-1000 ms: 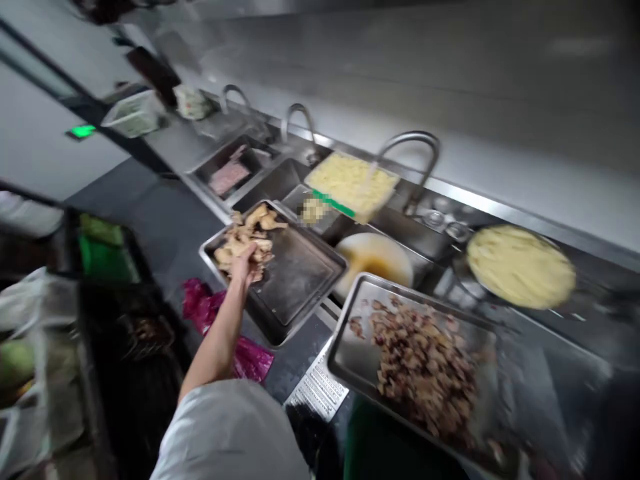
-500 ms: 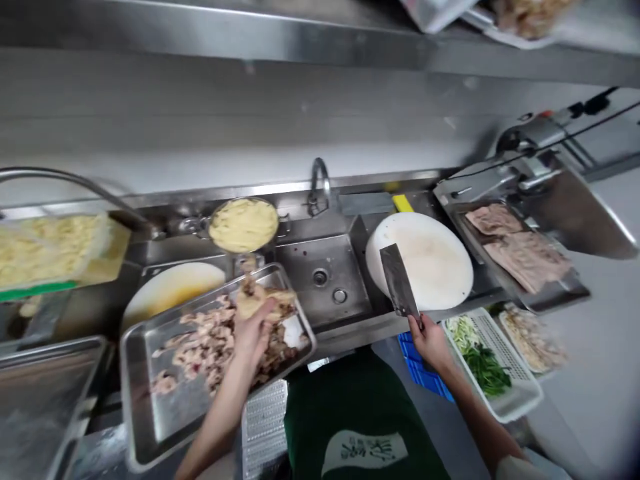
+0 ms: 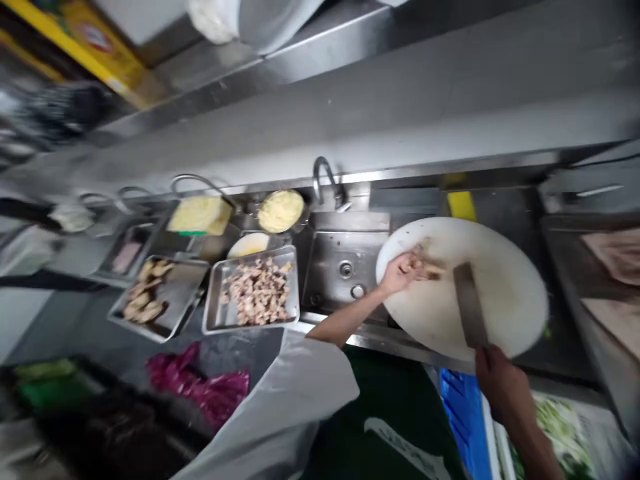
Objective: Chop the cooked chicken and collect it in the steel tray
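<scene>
My left hand [image 3: 400,273] rests on the round white cutting board [image 3: 500,280], closed over a piece of cooked meat [image 3: 427,268] at the board's left side. My right hand [image 3: 495,377] grips the handle of a cleaver [image 3: 469,303] at the board's near edge. The cleaver's blade lies over the board, just right of the meat. Left of the sink, a steel tray of chopped meat [image 3: 257,292] stands beside a second tray of whole pieces [image 3: 150,293].
A small sink [image 3: 345,267] with a tap [image 3: 327,177] lies between the trays and the board. Containers of yellow food [image 3: 200,215] and a bowl of it [image 3: 280,210] stand at the back. A blue crate [image 3: 463,413] and a basket of greens [image 3: 560,427] sit below right.
My left hand carried a piece of meat from the left trays over to the cutting board and set it down there. The cleaver turned toward it; my view swung right.
</scene>
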Demonstrator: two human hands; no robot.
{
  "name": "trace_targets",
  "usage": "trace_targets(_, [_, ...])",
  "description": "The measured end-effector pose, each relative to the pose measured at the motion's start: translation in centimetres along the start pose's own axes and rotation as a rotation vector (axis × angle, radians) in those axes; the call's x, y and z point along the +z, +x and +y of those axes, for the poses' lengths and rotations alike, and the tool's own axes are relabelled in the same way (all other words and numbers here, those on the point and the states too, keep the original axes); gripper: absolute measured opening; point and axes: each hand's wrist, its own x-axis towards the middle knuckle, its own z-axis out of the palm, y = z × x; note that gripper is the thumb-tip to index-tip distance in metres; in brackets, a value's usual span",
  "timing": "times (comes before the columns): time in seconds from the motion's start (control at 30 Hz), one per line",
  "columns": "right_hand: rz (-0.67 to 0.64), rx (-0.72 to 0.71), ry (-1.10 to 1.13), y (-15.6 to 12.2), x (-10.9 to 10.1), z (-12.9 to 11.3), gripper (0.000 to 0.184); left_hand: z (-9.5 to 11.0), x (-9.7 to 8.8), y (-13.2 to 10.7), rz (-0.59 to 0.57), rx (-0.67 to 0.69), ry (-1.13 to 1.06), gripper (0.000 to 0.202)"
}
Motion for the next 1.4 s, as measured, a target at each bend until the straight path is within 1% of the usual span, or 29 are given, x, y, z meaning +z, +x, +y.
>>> trace_targets(0.07, [-0.053, -0.031, 0.001, 0.7, 0.4, 0.3, 0.039, -0.1, -1.9, -1.5, -0.242, 0.186, 0.157, 0.014])
trace_targets(0.1, [-0.078, -0.055, 0.015, 0.7, 0.2, 0.0, 0.039, -0.1, -2.8, -2.7, -0.381, 0.279, 0.236, 0.014])
trace_targets(0.13, [-0.1, -0.06, 0.023, 0.6, -0.3, -0.6, 0.039, 0.0, -3.8, -4.0, -0.477, 0.35, 0.309, 0.017])
trace_targets(0.2, [-0.184, -0.037, 0.034, 0.7, -1.6, -2.1, 0.036, -0.3, -5.4, -6.4, -0.615, 0.386, 0.453, 0.024])
trace_targets(0.23, [-0.22, -0.031, 0.041, 1.1, -2.3, -2.8, 0.033, -0.7, -6.0, -7.4, -0.636, 0.368, 0.51, 0.029])
trace_targets(0.27, [-0.249, -0.025, 0.045, 1.6, -3.0, -3.4, 0.032, -1.0, -6.4, -8.2, -0.644, 0.356, 0.537, 0.033])
trace_targets(0.3, [-0.263, 0.006, 0.032, 2.1, -3.6, -3.9, 0.032, -1.4, -6.7, -8.9, -0.614, 0.319, 0.547, 0.036])
trace_targets(0.33, [-0.272, 0.021, 0.023, 2.6, -4.2, -4.3, 0.032, -1.5, -6.9, -9.6, -0.559, 0.26, 0.548, 0.039])
trace_targets(0.37, [-0.274, 0.035, 0.013, 2.9, -4.6, -4.7, 0.033, -1.5, -6.9, -10.5, -0.473, 0.174, 0.538, 0.04])
trace_targets(0.4, [-0.268, 0.047, 0.003, 3.2, -5.0, -5.1, 0.034, -1.2, -6.9, -11.4, -0.365, 0.057, 0.519, 0.039])
trace_targets(0.43, [-0.258, 0.051, -0.001, 3.3, -5.1, -5.6, 0.034, -0.9, -6.7, -12.4, -0.269, -0.09, 0.483, 0.037])
trace_targets(0.47, [-0.245, 0.051, 0.0, 3.4, -5.2, -6.0, 0.033, -0.5, -6.4, -13.3, -0.213, -0.265, 0.421, 0.036])
trace_targets(0.5, [-0.23, 0.051, 0.002, 3.4, -5.1, -6.5, 0.033, -0.2, -6.0, -14.3, -0.211, -0.456, 0.331, 0.035])
trace_targets(0.53, [-0.22, 0.049, 0.004, 3.5, -4.9, -7.0, 0.033, 0.1, -5.6, -15.0, -0.26, -0.636, 0.225, 0.036])
trace_targets(0.57, [-0.218, 0.042, 0.006, 3.5, -4.7, -7.6, 0.034, 0.4, -5.1, -15.7, -0.339, -0.782, 0.12, 0.038])
trace_targets(0.6, [-0.224, 0.033, 0.008, 3.7, -4.4, -8.1, 0.034, 0.6, -4.6, -16.1, -0.42, -0.881, 0.033, 0.039])
trace_targets(0.63, [-0.235, 0.028, 0.006, 3.8, -4.2, -8.6, 0.035, 0.7, -4.1, -16.2, -0.464, -0.929, -0.015, 0.042])
trace_targets(0.67, [-0.247, 0.026, 0.002, 4.0, -4.1, -9.0, 0.034, 0.8, -3.6, -16.2, -0.461, -0.935, -0.025, 0.044])
trace_targets(0.73, [-0.255, 0.025, -0.008, 4.2, -4.1, -9.7, 0.033, 0.9, -2.9, -15.5, -0.387, -0.886, 0.011, 0.05])
trace_targets(0.83, [-0.19, 0.024, -0.025, 4.1, -4.5, -10.9, 0.034, 0.8, -2.4, -14.3, -0.305, -0.719, 0.176, 0.052])
trace_targets(0.9, [-0.153, 0.008, -0.025, 3.7, -4.6, -11.7, 0.035, 0.7, -2.2, -13.9, -0.289, -0.612, 0.306, 0.048])
trace_targets(0.93, [-0.152, -0.001, -0.023, 3.6, -4.5, -12.2, 0.034, 0.7, -2.1, -13.9, -0.287, -0.585, 0.366, 0.046])
trace_targets(1.07, [-0.186, -0.014, -0.021, 3.4, -4.2, -13.3, 0.03, 0.5, -1.5, -14.4, -0.343, -0.59, 0.538, 0.043])
trace_targets(1.13, [-0.17, -0.026, -0.012, 3.4, -5.0, -13.5, 0.028, 0.4, -1.3, -14.6, -0.367, -0.579, 0.598, 0.044])
trace_targets(1.2, [-0.105, -0.035, 0.001, 3.0, -6.7, -13.8, 0.029, 0.4, -1.1, -14.7, -0.367, -0.577, 0.633, 0.044])
trace_targets(1.3, [0.094, 0.016, 0.033, 2.2, -9.2, -14.4, 0.034, 0.4, -0.9, -14.8, -0.358, -0.578, 0.663, 0.045])
trace_targets(1.33, [0.15, 0.036, 0.046, 2.0, -9.6, -14.6, 0.035, 0.3, -0.9, -14.8, -0.361, -0.577, 0.665, 0.045])
trace_targets(1.37, [0.173, 0.048, 0.054, 1.9, -9.5, -14.9, 0.035, 0.3, -0.9, -14.8, -0.364, -0.575, 0.666, 0.046])
trace_targets(1.4, [0.148, 0.06, 0.054, 2.0, -9.0, -15.1, 0.034, 0.4, -0.9, -14.8, -0.368, -0.574, 0.666, 0.046])
